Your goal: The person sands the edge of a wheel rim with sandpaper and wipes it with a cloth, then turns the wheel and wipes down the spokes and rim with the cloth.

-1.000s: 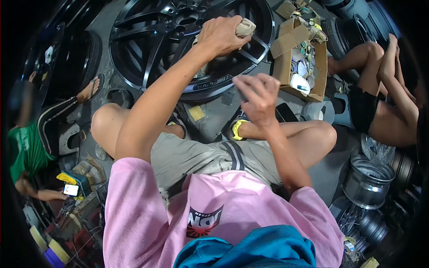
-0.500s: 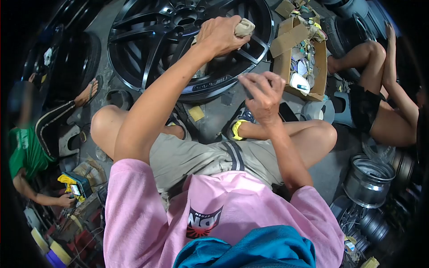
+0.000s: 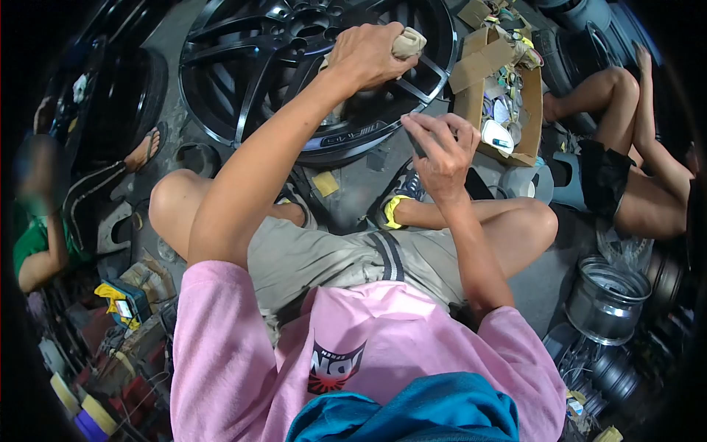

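Note:
A black multi-spoke wheel (image 3: 258,96) with a shiny rim edge lies on the floor in front of me. My left hand (image 3: 368,57) is wrapped round a crumpled beige cloth (image 3: 409,44), resting over the wheel's spokes. Beside the near right edge of the rim is my right hand (image 3: 445,158), its fingers bent and close together, fingertips near the lettered lip. Whatever is under those fingers is hidden.
A cardboard box (image 3: 529,118) of tape rolls and scraps stands right of the wheel. A yellow square (image 3: 325,184) lies between my feet. One person (image 3: 44,247) sits at left, another (image 3: 655,184) at right. A silver wheel (image 3: 608,298) stands lower right.
My right hand has moved right and slightly down along the rim. The wheel has shifted slightly. My left hand keeps hold of the cloth. The person at left has raised an arm from the phone.

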The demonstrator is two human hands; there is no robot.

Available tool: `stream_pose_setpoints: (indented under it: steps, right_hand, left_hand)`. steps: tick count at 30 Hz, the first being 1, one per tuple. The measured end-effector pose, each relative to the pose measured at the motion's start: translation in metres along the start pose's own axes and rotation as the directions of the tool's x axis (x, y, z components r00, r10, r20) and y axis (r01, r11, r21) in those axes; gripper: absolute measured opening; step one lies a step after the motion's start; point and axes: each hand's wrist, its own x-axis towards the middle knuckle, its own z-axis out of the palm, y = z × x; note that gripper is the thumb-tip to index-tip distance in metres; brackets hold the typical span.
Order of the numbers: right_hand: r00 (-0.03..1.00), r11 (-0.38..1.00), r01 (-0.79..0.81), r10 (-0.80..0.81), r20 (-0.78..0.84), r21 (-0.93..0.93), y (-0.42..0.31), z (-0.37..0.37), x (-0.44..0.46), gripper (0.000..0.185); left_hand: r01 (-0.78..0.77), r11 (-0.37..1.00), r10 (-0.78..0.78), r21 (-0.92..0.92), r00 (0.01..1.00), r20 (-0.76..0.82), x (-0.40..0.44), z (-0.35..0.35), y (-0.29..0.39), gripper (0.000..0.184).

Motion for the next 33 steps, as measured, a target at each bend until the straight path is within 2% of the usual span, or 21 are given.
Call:
stream_pose_setpoints:
  steps: [5, 7, 8, 11, 12, 15, 18, 23, 27, 28, 31, 33]
  right_hand:
    - [0.998, 0.993, 0.011, -0.017, 0.057, 0.116, -0.024, -0.001, -0.005, 0.056]
    - [0.999, 0.997, 0.052, -0.053, 0.012, 0.048, -0.015, -0.001, -0.004, 0.058]
    - [1.0, 1.0, -0.01, 0.01, 0.017, 0.011, -0.007, -0.005, 0.001, 0.057]
    - [0.999, 0.999, -0.046, 0.046, -0.016, -0.02, 0.002, 0.001, 0.0, 0.054]
    - [0.999, 0.999, -0.033, 0.034, 0.042, -0.024, -0.006, -0.004, 0.0, 0.049]
    - [1.0, 1.0, 0.004, -0.004, 0.022, -0.007, -0.007, -0.002, 0.001, 0.048]
    - [0.999, 0.999, -0.041, 0.041, 0.007, -0.014, -0.002, -0.003, 0.001, 0.052]
    - [0.999, 0.994, -0.009, 0.004, 0.05, 0.111, -0.03, -0.001, -0.008, 0.059]
    - [0.999, 0.999, -0.036, 0.036, 0.0, -0.019, -0.003, 0.002, -0.005, 0.063]
    - [0.998, 0.999, -0.045, 0.044, 0.049, 0.027, -0.008, 0.0, -0.008, 0.063]
    - [0.998, 0.996, 0.012, -0.016, 0.052, 0.084, -0.033, 0.004, -0.014, 0.061]
    - [0.999, 0.995, 0.009, -0.012, 0.031, 0.104, -0.024, 0.003, -0.01, 0.06]
  left_hand:
    - [-0.014, 0.999, 0.015, 0.041, 1.0, -0.013, 0.002, -0.001, -0.001, 0.048]
    - [-0.02, 1.0, 0.02, -0.001, 1.0, -0.008, 0.0, -0.002, 0.0, 0.048]
    - [-0.021, 1.0, 0.021, -0.002, 1.0, -0.004, -0.002, -0.003, 0.001, 0.048]
    - [-0.014, 1.0, 0.014, 0.0, 1.0, -0.001, 0.001, -0.003, 0.003, 0.048]
    - [-0.015, 1.0, 0.015, 0.014, 1.0, -0.006, 0.001, -0.002, 0.004, 0.048]
    - [-0.006, 1.0, 0.007, 0.021, 1.0, 0.0, 0.001, -0.002, 0.001, 0.048]
    - [-0.002, 1.0, 0.002, 0.007, 1.0, 0.007, -0.001, -0.002, 0.002, 0.049]
    - [-0.018, 1.0, 0.018, 0.02, 1.0, -0.016, 0.001, -0.001, -0.002, 0.052]
    - [-0.045, 0.999, 0.045, 0.014, 0.999, 0.014, 0.001, -0.001, -0.002, 0.061]
    - [-0.043, 0.999, 0.043, 0.012, 0.999, 0.01, 0.0, -0.001, -0.002, 0.061]
    - [-0.02, 1.0, 0.02, 0.009, 0.999, 0.025, 0.001, -0.002, -0.001, 0.062]
    - [-0.031, 0.999, 0.03, 0.021, 0.997, 0.066, 0.001, -0.003, -0.003, 0.062]
